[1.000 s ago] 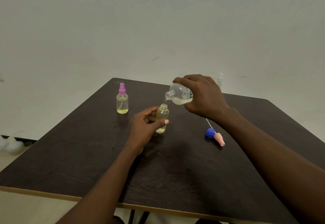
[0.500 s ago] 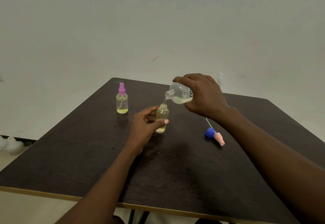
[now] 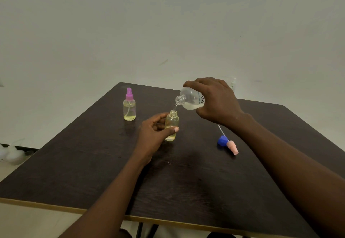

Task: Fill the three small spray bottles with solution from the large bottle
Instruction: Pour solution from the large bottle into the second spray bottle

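Note:
My right hand [image 3: 216, 101] grips the large clear bottle [image 3: 190, 99], tipped to the left, its open neck just above an uncapped small bottle [image 3: 172, 123]. A thin stream of pale solution falls into that small bottle, which stands on the dark table [image 3: 112, 172] with yellowish liquid inside. My left hand [image 3: 154, 135] holds the small bottle by its side. A second small spray bottle [image 3: 129, 107] with a purple top stands to the left, holding yellowish liquid. Behind my right hand, a third small clear bottle [image 3: 233, 83] is partly hidden.
A blue cap [image 3: 223, 141] and a pink sprayer head [image 3: 232, 147] with a thin tube lie on the table right of the bottles. The table's light front edge [image 3: 56, 207] runs close to me. White objects [image 3: 11, 153] sit on the floor at left.
The large bottle has tipped and shifted very slightly; the stream keeps falling into the small bottle. Both hands hold their places.

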